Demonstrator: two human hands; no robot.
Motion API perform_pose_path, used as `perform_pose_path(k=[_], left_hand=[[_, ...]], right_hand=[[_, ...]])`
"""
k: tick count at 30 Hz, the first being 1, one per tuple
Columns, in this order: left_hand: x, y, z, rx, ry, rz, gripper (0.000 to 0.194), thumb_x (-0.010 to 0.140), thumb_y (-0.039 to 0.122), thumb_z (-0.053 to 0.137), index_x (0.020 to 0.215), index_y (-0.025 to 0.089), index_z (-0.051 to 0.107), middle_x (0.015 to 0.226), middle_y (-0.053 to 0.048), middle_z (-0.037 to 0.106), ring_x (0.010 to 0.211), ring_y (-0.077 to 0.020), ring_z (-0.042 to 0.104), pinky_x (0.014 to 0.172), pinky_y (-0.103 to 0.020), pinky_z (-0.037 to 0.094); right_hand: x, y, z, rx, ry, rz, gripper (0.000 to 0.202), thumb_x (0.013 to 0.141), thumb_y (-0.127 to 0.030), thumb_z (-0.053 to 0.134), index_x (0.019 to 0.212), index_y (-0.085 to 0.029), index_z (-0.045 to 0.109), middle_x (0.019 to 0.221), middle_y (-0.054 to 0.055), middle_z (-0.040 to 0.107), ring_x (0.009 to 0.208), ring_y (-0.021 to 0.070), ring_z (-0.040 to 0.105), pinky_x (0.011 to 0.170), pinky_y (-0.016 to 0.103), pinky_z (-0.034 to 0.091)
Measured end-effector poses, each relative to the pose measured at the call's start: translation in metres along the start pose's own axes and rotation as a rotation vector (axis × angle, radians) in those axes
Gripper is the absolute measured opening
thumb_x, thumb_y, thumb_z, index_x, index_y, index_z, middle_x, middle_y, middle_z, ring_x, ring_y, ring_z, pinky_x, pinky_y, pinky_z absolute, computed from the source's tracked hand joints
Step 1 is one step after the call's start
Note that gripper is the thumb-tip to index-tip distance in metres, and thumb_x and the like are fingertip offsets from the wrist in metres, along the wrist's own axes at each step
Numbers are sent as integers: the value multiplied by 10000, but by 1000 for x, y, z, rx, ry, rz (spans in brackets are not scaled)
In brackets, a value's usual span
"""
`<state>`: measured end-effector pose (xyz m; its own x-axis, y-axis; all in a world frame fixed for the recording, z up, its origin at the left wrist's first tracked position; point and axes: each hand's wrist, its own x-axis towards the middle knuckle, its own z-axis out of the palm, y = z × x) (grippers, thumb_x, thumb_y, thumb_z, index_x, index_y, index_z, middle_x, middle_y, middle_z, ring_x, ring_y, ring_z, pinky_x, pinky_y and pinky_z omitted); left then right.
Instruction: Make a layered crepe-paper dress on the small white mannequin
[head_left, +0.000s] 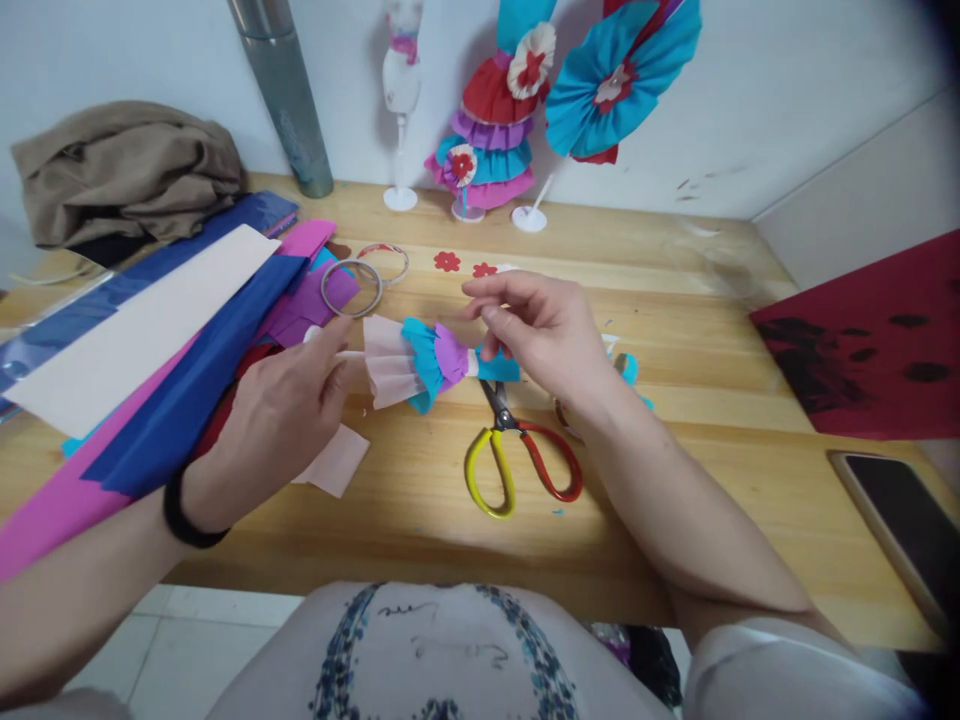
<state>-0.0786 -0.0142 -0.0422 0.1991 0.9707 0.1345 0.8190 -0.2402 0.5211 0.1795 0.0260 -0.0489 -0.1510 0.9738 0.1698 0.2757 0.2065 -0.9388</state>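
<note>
A small mannequin in a crepe-paper dress (424, 365) lies on its side in front of me. Its skirt has pale pink, turquoise and purple tiers, and turquoise paper covers the top end. My left hand (274, 415) is closed around the white stem by the stand's base, which the fingers partly hide. Over the turquoise end hovers my right hand (536, 325), its fingers loosely curled and apart, with nothing visible in them. Scissors (504, 425) with one yellow and one red handle lie just below, blades partly under the paper. Red paper flowers (448, 261) rest beyond.
Tape rolls (351, 288) and stacked coloured crepe paper (187, 370) are at left. Behind stand a bare white mannequin (401, 80), a ruffled one (495, 130), a turquoise fan-shaped one (600, 90) and a flask (289, 110). A phone (900, 530) lies at right.
</note>
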Motion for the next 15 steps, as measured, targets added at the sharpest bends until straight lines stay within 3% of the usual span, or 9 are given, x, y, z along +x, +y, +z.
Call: perform_pose_path(k=[2, 4, 11, 15], left_hand=[[8, -1, -6, 259, -171, 180, 287, 850, 122, 482, 977, 183, 732, 913, -112, 726, 958, -305, 672, 965, -469, 479], [17, 1, -6, 423, -291, 277, 277, 811, 63, 467, 843, 169, 721, 912, -148, 709, 986, -333, 649, 924, -476, 486], [47, 8, 0, 786, -323, 271, 304, 878, 77, 448, 830, 140, 741, 944, -189, 714, 956, -367, 644, 684, -408, 462], [56, -5, 5, 620, -306, 269, 311, 836, 56, 441, 738, 148, 721, 930, -182, 722, 843, -299, 664, 628, -347, 426]], right_hand=[[3, 3, -5, -75, 14, -2, 195, 831, -157, 603, 993, -178, 708, 842, 38, 726, 471, 115, 592, 529, 307, 502], [6, 5, -8, -126, 23, -2, 185, 826, -173, 593, 960, -172, 719, 803, 39, 727, 481, 129, 603, 529, 311, 493], [11, 11, -12, -211, 95, -68, 167, 789, -252, 604, 868, -195, 740, 763, 40, 731, 551, 160, 607, 513, 297, 472], [11, 12, -14, -184, 98, -75, 174, 777, -266, 615, 867, -190, 744, 742, 35, 730, 539, 146, 604, 504, 279, 470]])
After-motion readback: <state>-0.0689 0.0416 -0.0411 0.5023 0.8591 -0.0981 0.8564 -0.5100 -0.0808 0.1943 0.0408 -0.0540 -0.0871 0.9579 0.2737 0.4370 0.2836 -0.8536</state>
